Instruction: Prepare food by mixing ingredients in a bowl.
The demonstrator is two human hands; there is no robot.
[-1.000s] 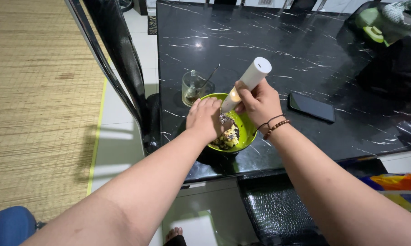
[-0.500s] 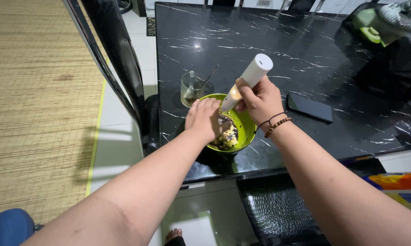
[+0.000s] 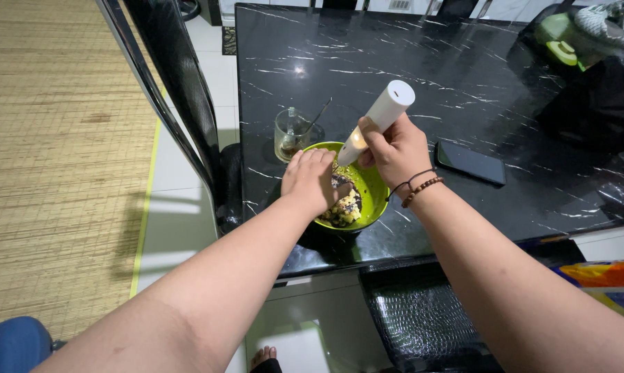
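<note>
Right hand (image 3: 393,150) wrapped around white handheld mixer (image 3: 379,119), tip down in green bowl (image 3: 375,195) near counter's (image 3: 464,90) near-left edge. Left hand (image 3: 312,179) clamps the rim; best keep bowl steady, tip low.

Left hand (image 3: 310,181) palm-down, fingers (image 3: 315,158) together, right hand (image 3: 393,152) fisted, both forearms extended forward
</note>
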